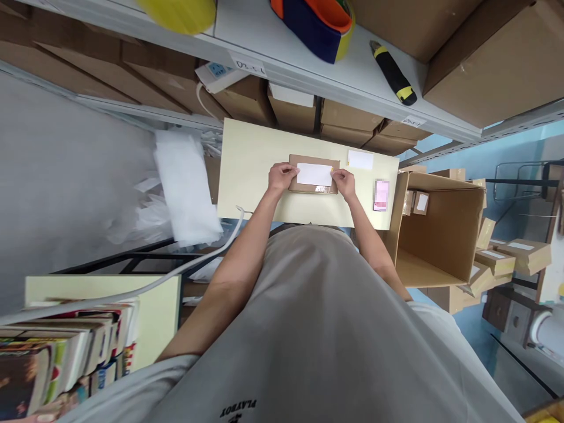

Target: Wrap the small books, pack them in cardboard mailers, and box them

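Observation:
A flat brown cardboard box [304, 188] lies on the pale yellow table [251, 170] in front of me. Over its top is a white label [314, 175], level with the box. My left hand [282, 176] pinches the label's left edge between thumb and fingertips. At the opposite edge, my right hand [344, 181] pinches the label near a small orange mark. Whether the label is stuck down or just above the cardboard, I cannot tell. A second white label [360, 160] rests on the table beyond my right hand.
A phone with a pink screen [381, 195] lies at the table's right. Beside it stands a large open carton [440, 235] with small boxes inside. The shelf above holds a tape dispenser [324, 35] and a utility knife [393, 73]. White foam sheets [187, 188] hang at left; books [66, 352] stand lower left.

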A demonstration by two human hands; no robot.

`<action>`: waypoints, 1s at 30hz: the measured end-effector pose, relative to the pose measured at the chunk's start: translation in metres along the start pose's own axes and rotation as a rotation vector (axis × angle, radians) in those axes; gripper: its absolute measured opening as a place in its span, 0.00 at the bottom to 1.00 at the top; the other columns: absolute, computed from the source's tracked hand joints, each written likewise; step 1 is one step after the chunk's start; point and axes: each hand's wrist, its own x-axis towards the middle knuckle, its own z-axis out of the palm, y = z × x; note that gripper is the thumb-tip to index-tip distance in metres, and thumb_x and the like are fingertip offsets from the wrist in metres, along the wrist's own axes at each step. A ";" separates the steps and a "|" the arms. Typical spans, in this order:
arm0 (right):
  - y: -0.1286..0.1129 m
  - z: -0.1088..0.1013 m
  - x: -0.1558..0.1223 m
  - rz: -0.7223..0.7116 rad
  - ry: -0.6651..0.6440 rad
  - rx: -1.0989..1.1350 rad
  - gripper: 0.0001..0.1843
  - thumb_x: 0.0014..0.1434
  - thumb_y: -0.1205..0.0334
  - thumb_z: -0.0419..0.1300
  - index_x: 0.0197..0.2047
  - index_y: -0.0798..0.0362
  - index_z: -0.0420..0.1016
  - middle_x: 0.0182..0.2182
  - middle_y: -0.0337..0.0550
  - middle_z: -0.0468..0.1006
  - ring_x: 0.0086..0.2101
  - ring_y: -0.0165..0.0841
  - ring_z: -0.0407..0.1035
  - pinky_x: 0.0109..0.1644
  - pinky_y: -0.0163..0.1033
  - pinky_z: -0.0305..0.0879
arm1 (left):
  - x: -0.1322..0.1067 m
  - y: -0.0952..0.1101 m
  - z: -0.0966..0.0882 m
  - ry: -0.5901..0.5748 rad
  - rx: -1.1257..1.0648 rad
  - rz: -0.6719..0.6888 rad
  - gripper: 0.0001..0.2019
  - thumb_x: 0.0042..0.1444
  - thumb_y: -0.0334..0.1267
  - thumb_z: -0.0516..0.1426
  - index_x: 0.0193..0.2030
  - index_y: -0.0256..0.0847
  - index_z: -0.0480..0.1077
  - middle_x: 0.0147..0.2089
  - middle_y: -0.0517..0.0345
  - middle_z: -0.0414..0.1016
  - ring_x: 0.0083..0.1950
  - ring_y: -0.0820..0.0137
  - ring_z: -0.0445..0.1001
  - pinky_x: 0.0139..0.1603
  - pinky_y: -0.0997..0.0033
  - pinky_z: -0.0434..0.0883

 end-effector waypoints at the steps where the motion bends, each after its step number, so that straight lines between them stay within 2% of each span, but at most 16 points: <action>1: 0.001 0.001 0.000 0.003 0.001 0.000 0.15 0.62 0.44 0.69 0.35 0.47 0.82 0.42 0.47 0.91 0.45 0.42 0.82 0.60 0.49 0.79 | 0.000 -0.001 0.000 0.004 0.000 -0.004 0.05 0.52 0.38 0.72 0.34 0.43 0.84 0.54 0.49 0.85 0.60 0.53 0.82 0.70 0.55 0.77; 6: 0.000 0.003 -0.001 0.013 0.011 0.006 0.18 0.61 0.40 0.70 0.36 0.47 0.82 0.42 0.47 0.90 0.45 0.42 0.81 0.61 0.49 0.80 | 0.000 -0.003 -0.001 0.010 -0.005 -0.005 0.04 0.53 0.38 0.73 0.35 0.43 0.84 0.57 0.48 0.83 0.62 0.54 0.81 0.73 0.53 0.75; 18: 0.004 0.006 0.002 0.018 0.020 -0.006 0.20 0.61 0.38 0.70 0.36 0.47 0.82 0.41 0.47 0.90 0.44 0.42 0.81 0.59 0.49 0.79 | -0.002 -0.001 -0.001 0.007 0.010 -0.001 0.07 0.52 0.39 0.74 0.34 0.42 0.83 0.56 0.48 0.80 0.62 0.56 0.80 0.72 0.57 0.75; 25: 0.011 0.008 0.004 0.002 0.018 -0.020 0.18 0.63 0.40 0.69 0.38 0.48 0.83 0.42 0.47 0.90 0.43 0.41 0.80 0.60 0.48 0.79 | 0.000 -0.007 -0.001 0.011 0.002 0.014 0.06 0.53 0.38 0.74 0.35 0.43 0.84 0.60 0.47 0.80 0.63 0.54 0.81 0.75 0.52 0.74; 30: 0.017 0.010 0.006 -0.028 0.014 -0.026 0.21 0.64 0.38 0.68 0.38 0.48 0.83 0.45 0.49 0.89 0.44 0.42 0.80 0.61 0.50 0.79 | 0.002 -0.014 -0.001 0.003 0.007 0.015 0.05 0.55 0.38 0.72 0.37 0.41 0.86 0.64 0.45 0.78 0.64 0.56 0.81 0.75 0.57 0.74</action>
